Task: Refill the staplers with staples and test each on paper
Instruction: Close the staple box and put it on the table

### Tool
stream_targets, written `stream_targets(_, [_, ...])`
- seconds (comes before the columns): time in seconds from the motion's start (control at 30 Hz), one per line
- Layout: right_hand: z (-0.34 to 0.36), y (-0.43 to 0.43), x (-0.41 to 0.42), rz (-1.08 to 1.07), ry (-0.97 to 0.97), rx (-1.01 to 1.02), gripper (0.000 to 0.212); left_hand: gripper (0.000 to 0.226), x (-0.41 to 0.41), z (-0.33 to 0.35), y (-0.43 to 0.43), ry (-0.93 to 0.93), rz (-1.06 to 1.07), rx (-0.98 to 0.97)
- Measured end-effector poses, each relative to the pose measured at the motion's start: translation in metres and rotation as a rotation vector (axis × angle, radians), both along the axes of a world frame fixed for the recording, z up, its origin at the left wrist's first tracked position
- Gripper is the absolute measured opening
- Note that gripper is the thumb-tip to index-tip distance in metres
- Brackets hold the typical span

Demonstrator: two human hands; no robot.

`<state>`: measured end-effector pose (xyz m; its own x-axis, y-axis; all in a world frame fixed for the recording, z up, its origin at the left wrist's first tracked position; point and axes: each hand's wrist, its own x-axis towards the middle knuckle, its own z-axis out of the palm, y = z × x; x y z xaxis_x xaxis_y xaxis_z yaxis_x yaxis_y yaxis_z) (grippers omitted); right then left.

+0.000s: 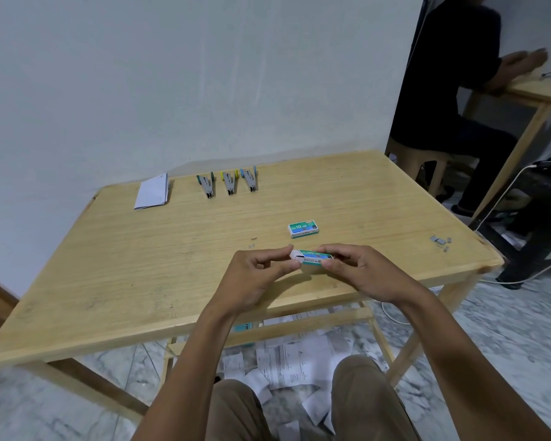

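The worktop (134,281) is pale yellow wood with fine straight grain. The green stapler (206,185) has a grey body with dark green ends. The yellow stapler (229,183) and blue stapler (250,179) are grey too, tipped yellow and light blue. The paper (152,191) is white. The far box (303,229) is white and teal. The near box (314,256) has a teal sleeve and a white tray. The loose staples (439,240) are grey. The wall (172,74) is off-white, the floor (506,329) marbled grey and white, the trousers (363,402) khaki. The sheets (283,361) on the floor are white with dark print.
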<state>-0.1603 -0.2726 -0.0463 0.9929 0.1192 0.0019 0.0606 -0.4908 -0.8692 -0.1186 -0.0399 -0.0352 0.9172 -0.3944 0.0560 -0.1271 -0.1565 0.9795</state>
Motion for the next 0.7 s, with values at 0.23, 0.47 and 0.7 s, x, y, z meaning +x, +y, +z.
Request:
stream_targets(0.23, [-0.002,0.000,0.000,0.000,0.017,0.033,0.041,0.033,0.003,-0.003,0.005,-0.048,-0.035,0.037])
stream_targets(0.47, [-0.002,0.000,0.000,0.010,0.024,0.017,0.044,0.028,0.002,-0.004,0.006,-0.097,-0.031,0.080])
stream_targets(0.7, [-0.005,-0.001,0.001,0.016,0.011,-0.033,0.055,0.031,0.003,-0.012,0.002,-0.114,-0.076,0.100])
